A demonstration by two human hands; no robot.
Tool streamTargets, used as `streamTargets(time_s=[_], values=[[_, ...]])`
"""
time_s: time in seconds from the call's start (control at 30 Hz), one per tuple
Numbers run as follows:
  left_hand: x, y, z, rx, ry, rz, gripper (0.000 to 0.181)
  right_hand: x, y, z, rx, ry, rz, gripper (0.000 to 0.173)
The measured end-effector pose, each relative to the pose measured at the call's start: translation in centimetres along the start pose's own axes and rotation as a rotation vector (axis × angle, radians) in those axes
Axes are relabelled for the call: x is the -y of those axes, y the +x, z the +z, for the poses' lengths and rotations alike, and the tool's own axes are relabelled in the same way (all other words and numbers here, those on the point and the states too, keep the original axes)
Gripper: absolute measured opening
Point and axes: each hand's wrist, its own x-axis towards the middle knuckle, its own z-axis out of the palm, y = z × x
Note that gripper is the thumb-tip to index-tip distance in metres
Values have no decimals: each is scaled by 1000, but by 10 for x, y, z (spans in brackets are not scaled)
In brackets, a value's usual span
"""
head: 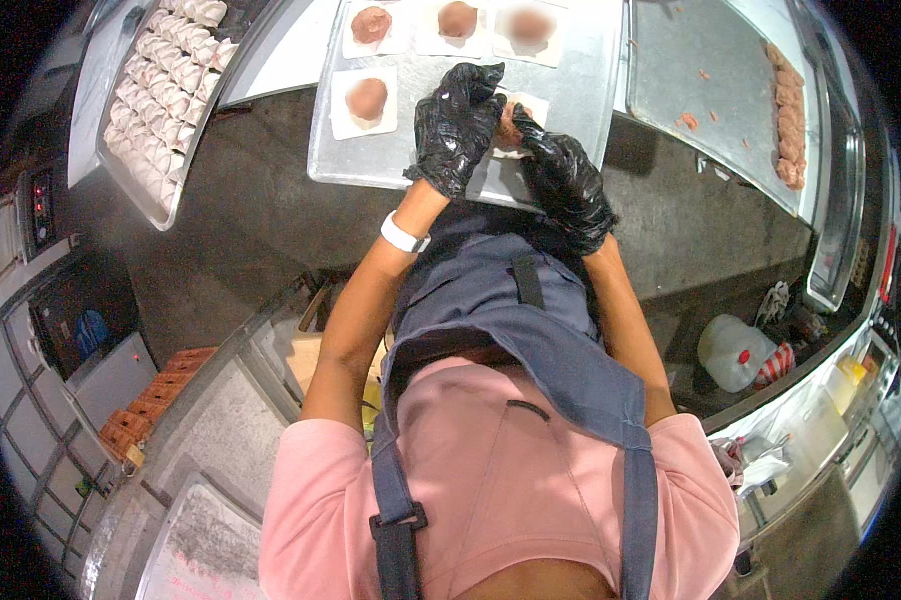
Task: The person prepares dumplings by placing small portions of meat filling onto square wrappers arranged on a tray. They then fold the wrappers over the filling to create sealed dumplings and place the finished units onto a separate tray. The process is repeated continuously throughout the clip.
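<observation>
My left hand (458, 127), in a black plastic glove, is at the left edge of a square dough wrapper (534, 107). Pinkish ground-meat filling (508, 129) lies on that wrapper. From the right, my right hand (568, 176), gloved the same way, has its fingertips at the wrapper and filling. Both hands grip the wrapper between them, though my left fingertips are partly hidden. Beneath is a metal tray (368, 161). Beside my left hand lies another wrapper (387, 120) topped with a meat portion (366, 99). Several more filled, flat wrappers (450, 46) line the tray's far side.
At the left, a tray (166, 214) holds rows of folded dumplings (165, 90). To the right, another metal tray (709, 75) carries a row of meat portions (789, 120) and small scraps. A white plastic jug (726, 352) stands low at the right; orange crates (157, 397) sit lower left.
</observation>
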Motion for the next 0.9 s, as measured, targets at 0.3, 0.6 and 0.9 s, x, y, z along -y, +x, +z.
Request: streamTargets(time_s=[0.3,0.6,0.9], values=[[3,-16,21,-182,-143,80,27,-7,15,-7,-179,-6,-216,33],[0,-25,17,-183,77,306,31,7,21,-10,-219,131,12,33],[2,-22,9,-150,26,247,37,25,30,-18,-301,412,115,41]])
